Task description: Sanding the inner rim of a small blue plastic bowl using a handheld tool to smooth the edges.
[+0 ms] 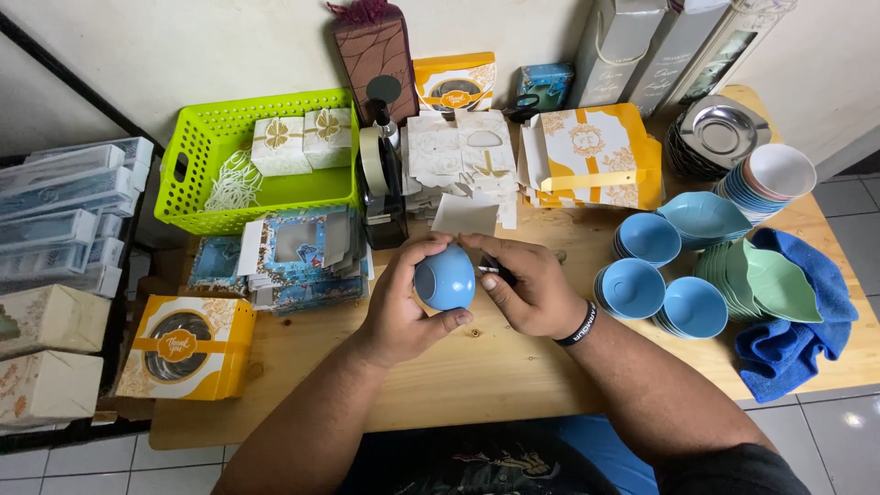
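Blue bowl (445, 280) in left grip (403, 298), right grip (530, 289) touching

Bright, even indoor light falls from above. Shadows on the wooden table (486, 367) are soft and short. Mild glare shows on the metal plates (720, 128) and floor tiles (843, 422). Focus is sharp throughout; wide-angle distortion bends the edges.

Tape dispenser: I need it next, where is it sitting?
In the head view, the tape dispenser stands at the back of the wooden table, left of centre, between the green basket and the flat white cartons.
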